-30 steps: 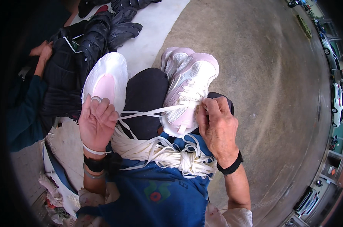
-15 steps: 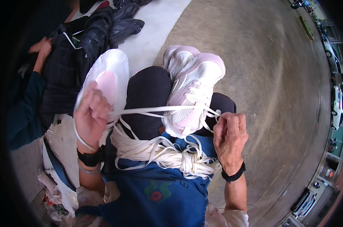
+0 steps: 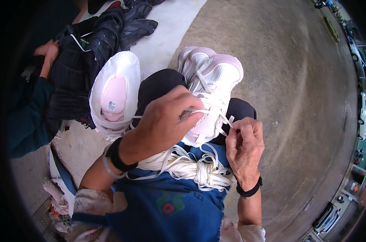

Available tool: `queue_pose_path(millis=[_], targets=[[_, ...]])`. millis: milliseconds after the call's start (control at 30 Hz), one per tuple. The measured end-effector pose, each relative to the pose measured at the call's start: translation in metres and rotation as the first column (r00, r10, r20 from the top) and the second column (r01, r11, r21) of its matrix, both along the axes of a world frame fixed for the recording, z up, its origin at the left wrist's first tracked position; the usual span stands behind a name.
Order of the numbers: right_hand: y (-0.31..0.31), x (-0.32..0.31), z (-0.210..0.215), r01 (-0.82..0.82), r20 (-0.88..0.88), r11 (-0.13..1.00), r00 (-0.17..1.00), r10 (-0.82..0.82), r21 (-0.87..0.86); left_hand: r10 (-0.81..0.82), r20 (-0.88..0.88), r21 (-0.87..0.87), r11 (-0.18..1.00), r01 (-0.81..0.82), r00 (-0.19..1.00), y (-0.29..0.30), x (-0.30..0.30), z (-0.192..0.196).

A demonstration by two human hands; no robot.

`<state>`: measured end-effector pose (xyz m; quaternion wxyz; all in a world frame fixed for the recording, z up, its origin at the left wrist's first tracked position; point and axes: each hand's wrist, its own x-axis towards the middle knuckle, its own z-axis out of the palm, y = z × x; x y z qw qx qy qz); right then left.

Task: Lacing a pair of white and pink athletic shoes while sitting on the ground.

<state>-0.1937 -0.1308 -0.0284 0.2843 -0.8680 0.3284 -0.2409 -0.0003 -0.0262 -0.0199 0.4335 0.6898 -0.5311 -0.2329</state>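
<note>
A white and pale pink sneaker (image 3: 225, 76) lies across my lap with its toe pointing away, partly laced with flat white shoelace. My left hand (image 3: 162, 117) reaches over the near end of the sneaker, its thumb and forefinger pinched on the shoelace by the eyelets. Just right of the sneaker, my right hand (image 3: 245, 143) is closed on a white shoelace end that sticks up from its fingers. A thick knotted bundle of white shoelaces (image 3: 203, 171) rests on my blue apron (image 3: 150, 209). Part of it is covered by my left forearm.
Left of my knee stands a white-wrapped shoe (image 3: 114, 90) with a pink insole. Black shoes (image 3: 136, 30) are piled beyond it. A co-worker's hands (image 3: 50, 50) are at the far left. Concrete floor (image 3: 296, 101) spreads rightward toward parked vehicles (image 3: 364, 115).
My left hand has moved right, from beside the wrapped shoe to the sneaker's lacing. The shoelace stretched across my lap is no longer taut. My right hand has stayed nearly in place.
</note>
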Motion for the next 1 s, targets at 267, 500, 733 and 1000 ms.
queue_pose_path(millis=[267,500,733,1000], targets=[[-0.007,0.008,0.003,0.01,0.098,0.998,0.995,-0.016,0.064,-0.057,0.186,0.112,0.993,0.036,0.981,-0.014,-0.005,0.002],[-0.007,0.009,0.003,-0.015,0.108,0.995,0.994,0.003,0.104,-0.149,0.229,0.202,0.974,0.103,0.962,-0.016,0.006,0.004],[-0.006,0.008,0.003,0.011,0.031,0.988,0.999,-0.016,0.157,-0.164,-0.042,0.326,0.93,0.168,0.986,-0.016,0.016,0.018],[-0.008,0.013,0.003,-0.043,0.061,0.995,0.997,0.037,0.086,-0.183,0.278,0.123,0.98,0.154,0.943,-0.023,0.006,0.009]])
